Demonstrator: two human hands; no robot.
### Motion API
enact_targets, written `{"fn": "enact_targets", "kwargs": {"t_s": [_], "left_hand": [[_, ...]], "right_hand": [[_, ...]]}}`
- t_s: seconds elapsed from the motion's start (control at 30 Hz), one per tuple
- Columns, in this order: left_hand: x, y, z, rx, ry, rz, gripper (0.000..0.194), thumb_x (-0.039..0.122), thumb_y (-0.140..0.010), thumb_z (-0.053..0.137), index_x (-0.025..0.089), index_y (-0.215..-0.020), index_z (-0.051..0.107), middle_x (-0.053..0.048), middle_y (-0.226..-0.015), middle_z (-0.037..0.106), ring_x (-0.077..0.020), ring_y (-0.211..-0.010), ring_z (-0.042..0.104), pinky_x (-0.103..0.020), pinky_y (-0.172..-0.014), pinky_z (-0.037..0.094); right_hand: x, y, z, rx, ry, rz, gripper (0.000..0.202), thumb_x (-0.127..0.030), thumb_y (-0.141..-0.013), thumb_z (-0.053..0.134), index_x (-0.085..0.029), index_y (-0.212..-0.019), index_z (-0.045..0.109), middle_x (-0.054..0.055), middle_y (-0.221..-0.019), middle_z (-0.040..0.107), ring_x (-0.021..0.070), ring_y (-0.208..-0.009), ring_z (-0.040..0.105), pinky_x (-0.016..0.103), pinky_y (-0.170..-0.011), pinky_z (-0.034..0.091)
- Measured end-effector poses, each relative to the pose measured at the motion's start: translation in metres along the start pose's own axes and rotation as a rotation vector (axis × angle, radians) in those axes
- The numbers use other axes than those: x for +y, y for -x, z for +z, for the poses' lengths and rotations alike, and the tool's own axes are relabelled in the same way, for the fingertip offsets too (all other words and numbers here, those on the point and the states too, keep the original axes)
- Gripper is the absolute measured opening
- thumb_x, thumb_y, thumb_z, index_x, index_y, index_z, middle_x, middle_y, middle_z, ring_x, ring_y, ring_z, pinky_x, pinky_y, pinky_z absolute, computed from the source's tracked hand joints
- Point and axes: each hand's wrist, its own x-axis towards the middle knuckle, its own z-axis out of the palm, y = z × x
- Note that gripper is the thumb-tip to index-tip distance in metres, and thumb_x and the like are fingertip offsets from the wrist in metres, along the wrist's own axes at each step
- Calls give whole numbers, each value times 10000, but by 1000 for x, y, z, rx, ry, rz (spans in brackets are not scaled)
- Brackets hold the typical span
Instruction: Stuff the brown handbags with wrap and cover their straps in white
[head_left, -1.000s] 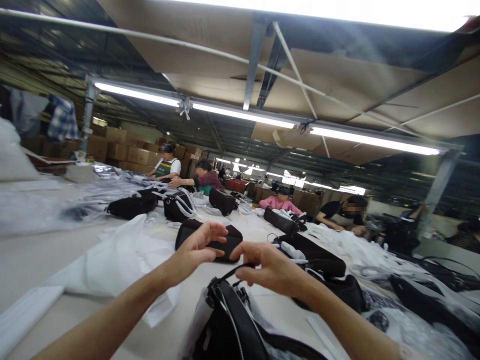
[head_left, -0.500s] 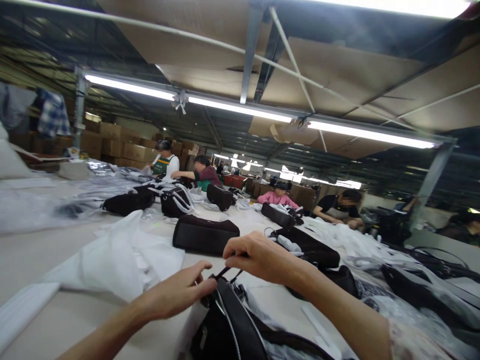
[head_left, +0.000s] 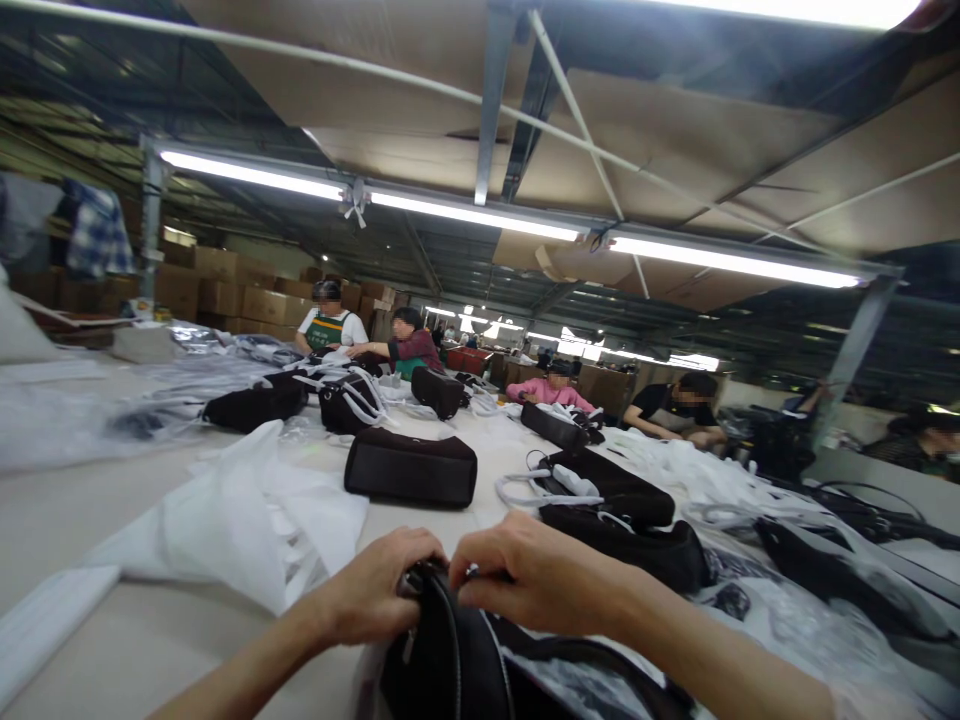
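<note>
Clock positions are taken from the near black bag. At ten o'clock, a white sheet (head_left: 225, 530) lies crumpled on the desk (head_left: 67, 515); a sweep of the left forearm could drag it. Next, the left hand (head_left: 379, 590) has its grip closed around the bag's upper left corner, beside a metal fitting; should this grip slacken, the bag could tip. The black bag (head_left: 484, 665) itself stands at the near edge of view, directly below both hands, its pale-edged seam (head_left: 457, 650) running downward. At twelve o'clock, a second bag (head_left: 410, 472) lies apart, beyond accidental contact. The right hand (head_left: 529, 575) has its grip curled nearly together at the bag's top; whether it pinches anything cannot be told, and a one-sided pull here could twist the top. At four o'clock, clear film (head_left: 581, 685) lies against the bag and could snag. At two o'clock, more bags (head_left: 626, 545) crowd the right forearm, which could nudge them.
</note>
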Motion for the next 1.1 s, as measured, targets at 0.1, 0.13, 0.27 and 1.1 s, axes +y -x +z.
{"fn": "enact_targets", "kwargs": {"t_s": [0.1,0.13,0.27,1.1], "left_hand": [[0,2,13,35,6,6,395,165,-605,514,199,-981,631,-54,-969,664,-248,-915,600,-346,-851,483],[2,2,16,28,9,14,409,157,-602,509,203,-993,623,-54,-980,656,-248,-919,598,-343,-842,483],[4,3,11,-38,112,-15,477,149,-578,528,199,-1048,589,-49,-1039,610,-248,-963,576,-351,-875,472],[4,-9,9,-421,336,-580,211,350,-737,518,209,-607,430,46,-491,419,-138,-406,454,-241,-401,373]], "right_hand": [[-2,21,-3,21,92,99,210,-239,-906,633,-223,-1097,719,-4,-709,710,148,-679,622,224,-642,384],[-4,25,-5,24,132,127,217,-257,-921,621,-217,-1117,707,7,-728,721,163,-715,638,234,-656,384],[-8,28,-17,-97,326,186,174,-313,-947,614,-195,-918,738,49,-765,750,200,-764,679,273,-633,351],[-14,19,-27,-85,399,-14,215,-266,-972,617,-164,-803,703,18,-795,737,140,-744,654,265,-680,363]]}}
